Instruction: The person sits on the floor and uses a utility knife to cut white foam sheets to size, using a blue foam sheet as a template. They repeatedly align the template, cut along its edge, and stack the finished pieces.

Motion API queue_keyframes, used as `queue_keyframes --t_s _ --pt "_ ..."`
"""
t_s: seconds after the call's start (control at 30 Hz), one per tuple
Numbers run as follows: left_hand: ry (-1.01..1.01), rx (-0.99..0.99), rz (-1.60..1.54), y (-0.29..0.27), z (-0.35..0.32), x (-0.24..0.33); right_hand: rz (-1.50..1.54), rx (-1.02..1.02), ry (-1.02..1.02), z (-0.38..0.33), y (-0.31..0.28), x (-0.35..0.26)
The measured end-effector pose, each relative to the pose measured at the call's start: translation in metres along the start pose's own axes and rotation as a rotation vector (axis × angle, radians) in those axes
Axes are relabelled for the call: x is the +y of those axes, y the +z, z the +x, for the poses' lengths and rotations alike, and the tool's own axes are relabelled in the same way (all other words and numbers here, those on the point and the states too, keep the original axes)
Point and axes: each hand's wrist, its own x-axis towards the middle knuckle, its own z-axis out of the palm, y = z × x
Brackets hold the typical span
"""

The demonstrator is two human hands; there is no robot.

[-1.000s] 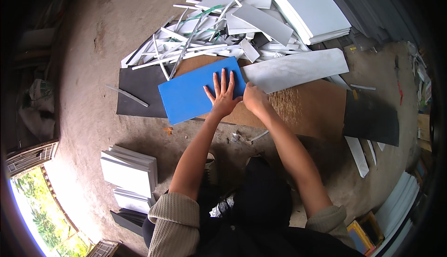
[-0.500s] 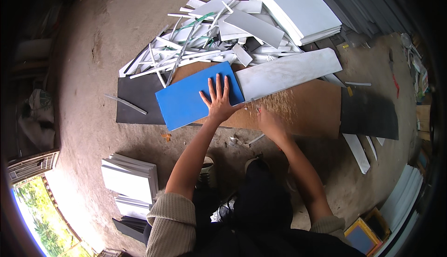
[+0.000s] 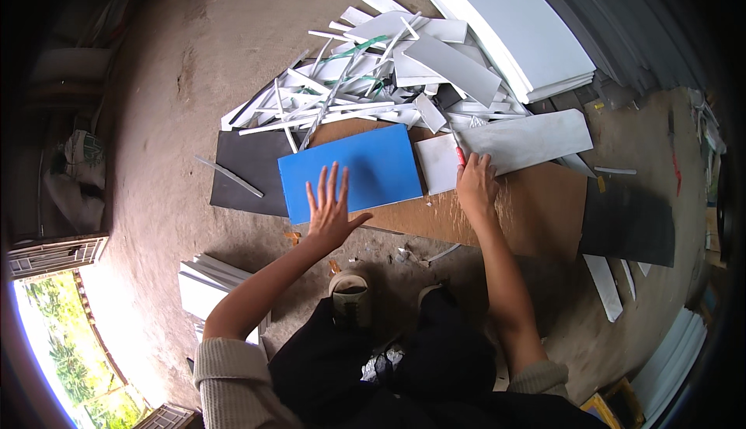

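A blue rectangular board (image 3: 381, 166) lies on a scratched brown sheet (image 3: 536, 204). My left hand (image 3: 332, 213), fingers spread, is over the board's near edge; whether it touches cannot be told. To the right, a long whitish board strip (image 3: 536, 140) lies with a narrow gap between it and the blue board. My right hand (image 3: 477, 184) is closed around a slim knife with a red handle (image 3: 461, 156), over the strip's left part. The thin blade points away from me.
A heap of white offcuts (image 3: 342, 91) lies just beyond the boards. Large white sheets (image 3: 505, 25) are stacked at the far right. Dark sheet ends (image 3: 629, 223) show beside the brown one. Smaller white boards (image 3: 200, 285) are piled at the near left, close to my shoes (image 3: 351, 297).
The blue board has turned straighter and come apart from the whitish strip. My left hand has slid back toward its near edge. My right hand has moved away from me, with the knife now showing.
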Motion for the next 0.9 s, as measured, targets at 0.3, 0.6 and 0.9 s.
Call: queue_keyframes --t_s 0.3,0.6,0.9 --pt "-0.534 0.287 -0.518 0.039 -0.024 -0.106 0.56 -0.079 -0.288 0.021 0.054 -0.054" --pt "-0.68 0.432 -0.823 0.02 -0.079 -0.061 0.673 -0.019 -0.239 -0.053 0.04 -0.044" --pt "-0.744 0.481 -0.941 0.047 -0.083 -0.079 1.207 -0.192 0.084 -0.069 0.063 -0.03"
